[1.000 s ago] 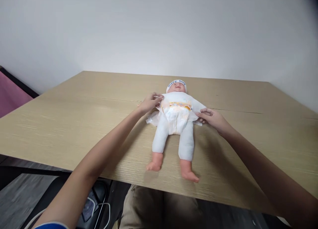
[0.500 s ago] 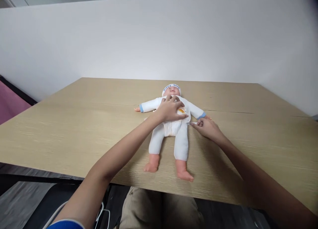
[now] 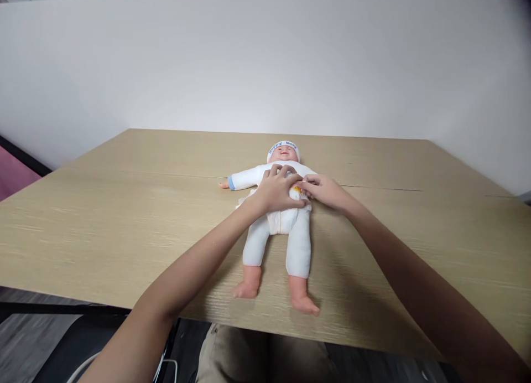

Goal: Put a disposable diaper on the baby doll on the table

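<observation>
A baby doll point(image 3: 299, 244) in a white suit lies on its back, feet toward me, wearing a lettered headband point(image 3: 283, 146). A white diaper point(image 3: 282, 222) with an orange print is around its hips. My left hand point(image 3: 279, 192) rests with fingers spread on the diaper's front and the doll's belly, pressing it flat. Beside it, my right hand point(image 3: 323, 190) has its fingers pinched together at the diaper's front waist, by the print. The diaper tab in that pinch is mostly hidden by the fingers. My right forearm and hand cover the doll's arm on that side.
The doll lies on a wide wooden table point(image 3: 124, 217) with a thin seam across it. A white partition point(image 3: 265, 62) stands behind the table. Something pink point(image 3: 14, 172) with a black edge shows at the left. Below the near edge is a black chair point(image 3: 78, 344).
My right hand has moved from beside the doll's hip, where it pulled a white diaper tab outward, up and inward onto the diaper's front. My left hand stays on the belly.
</observation>
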The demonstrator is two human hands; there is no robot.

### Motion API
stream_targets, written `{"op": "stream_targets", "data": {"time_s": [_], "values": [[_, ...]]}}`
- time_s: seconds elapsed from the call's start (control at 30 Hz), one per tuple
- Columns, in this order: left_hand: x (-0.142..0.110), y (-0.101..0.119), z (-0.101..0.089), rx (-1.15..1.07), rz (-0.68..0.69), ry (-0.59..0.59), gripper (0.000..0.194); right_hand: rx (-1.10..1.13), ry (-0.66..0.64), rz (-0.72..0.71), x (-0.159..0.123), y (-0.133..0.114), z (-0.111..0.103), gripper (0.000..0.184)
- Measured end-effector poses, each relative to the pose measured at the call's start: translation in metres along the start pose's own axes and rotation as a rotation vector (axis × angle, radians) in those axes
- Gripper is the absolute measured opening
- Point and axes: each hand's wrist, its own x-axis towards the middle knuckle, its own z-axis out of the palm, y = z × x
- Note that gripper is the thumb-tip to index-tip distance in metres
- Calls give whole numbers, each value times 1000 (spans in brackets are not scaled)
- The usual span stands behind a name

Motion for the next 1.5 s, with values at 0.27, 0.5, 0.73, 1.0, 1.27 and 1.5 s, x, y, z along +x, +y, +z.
{"op": "stream_targets", "data": {"time_s": [0.27, 0.5, 0.73, 1.0, 1.27, 1.5], "values": [[-25, -44, -22, -627, 62, -92, 70, -220, 320, -482, -55, 5, 42, 37], [-70, -78, -17, -532, -249, 128, 46, -356, 344, -518, -73, -8, 51, 45], [-109, -85, -16, -67, -613, -45, 43, -545, 301, -374, -23, -56, 77, 22], [-109, -106, -34, -382, -635, -185, 34, -580, 238, -195, -6, -61, 84, 37], [-86, -108, -40, -1080, -652, -109, 34, -564, 193, -188, -3, -60, 81, 38], [-92, -98, -45, -978, -638, -152, 34, -695, 180, -116, -8, -70, 84, 55]]}}
